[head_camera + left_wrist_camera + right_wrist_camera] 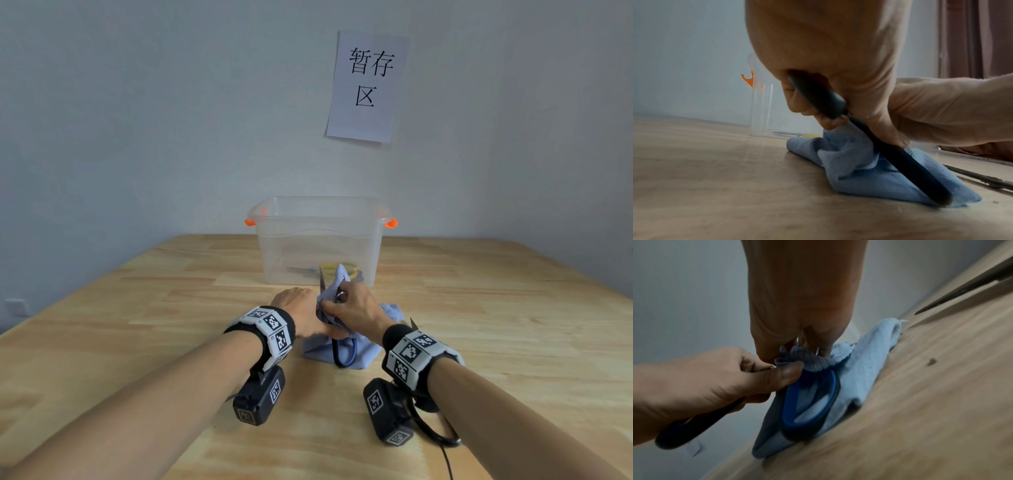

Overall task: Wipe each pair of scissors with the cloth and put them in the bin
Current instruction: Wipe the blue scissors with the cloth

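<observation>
- Pale wooden table (137, 342), grey wall (137, 102) beyond my hands
- My left hand (301, 315) grips blue-handled scissors (809, 402)
- My right hand (356, 308) pinches soft ribbed cloth (849, 162) around the blades

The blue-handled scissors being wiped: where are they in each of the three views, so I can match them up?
Head: blue-handled scissors at centre, handle loop hanging below the two hands.
Left wrist: dark handle slanting from the left hand down onto the cloth.
Right wrist: blue loop at centre, over the cloth.
Shared landmark: the light blue cloth under the scissors.
</observation>
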### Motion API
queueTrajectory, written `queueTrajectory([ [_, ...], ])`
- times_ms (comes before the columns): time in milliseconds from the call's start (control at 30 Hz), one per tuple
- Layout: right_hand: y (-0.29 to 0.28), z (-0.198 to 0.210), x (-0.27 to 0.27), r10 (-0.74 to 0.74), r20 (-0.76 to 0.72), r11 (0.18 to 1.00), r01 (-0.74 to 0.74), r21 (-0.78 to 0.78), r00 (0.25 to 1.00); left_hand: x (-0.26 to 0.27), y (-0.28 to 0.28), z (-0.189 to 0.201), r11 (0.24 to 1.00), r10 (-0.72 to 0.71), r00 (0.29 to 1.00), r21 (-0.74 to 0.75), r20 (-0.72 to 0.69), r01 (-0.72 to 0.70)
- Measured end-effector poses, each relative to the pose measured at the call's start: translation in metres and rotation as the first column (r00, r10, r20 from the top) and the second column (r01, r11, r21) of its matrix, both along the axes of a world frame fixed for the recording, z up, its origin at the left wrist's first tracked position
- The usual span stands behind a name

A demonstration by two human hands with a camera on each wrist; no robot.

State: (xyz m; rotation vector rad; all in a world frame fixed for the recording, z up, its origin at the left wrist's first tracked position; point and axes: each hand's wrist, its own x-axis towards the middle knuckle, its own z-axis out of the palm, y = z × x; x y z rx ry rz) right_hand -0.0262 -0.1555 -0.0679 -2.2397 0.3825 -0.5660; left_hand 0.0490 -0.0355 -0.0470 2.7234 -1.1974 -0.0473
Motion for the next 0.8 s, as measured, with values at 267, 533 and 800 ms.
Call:
queueTrajectory([
  [267, -0.004, -0.002, 0.002, 0.036, -0.098, 0.992, -0.047, -0.120, 0.995, 0.003, 0.003, -0.004, 1.000, -0.007, 1.000, -0.003, -0.025, 0.007],
  [533, -0.015, 0.001, -0.005, 0.065, -0.104, 0.984, -0.046, 0.174, 0.993, 0.005, 0.005, -0.003, 1.000, -0.018, 0.998, -0.022, -0.053, 0.016],
  [800, -0.019, 0.001, -0.005, 0.033, -0.024, 0.911, -0.020, 0.411, 0.999, 0.006, 0.004, -0.004, 1.000, -0.017, 0.999, -0.022, -0.034, 0.016],
])
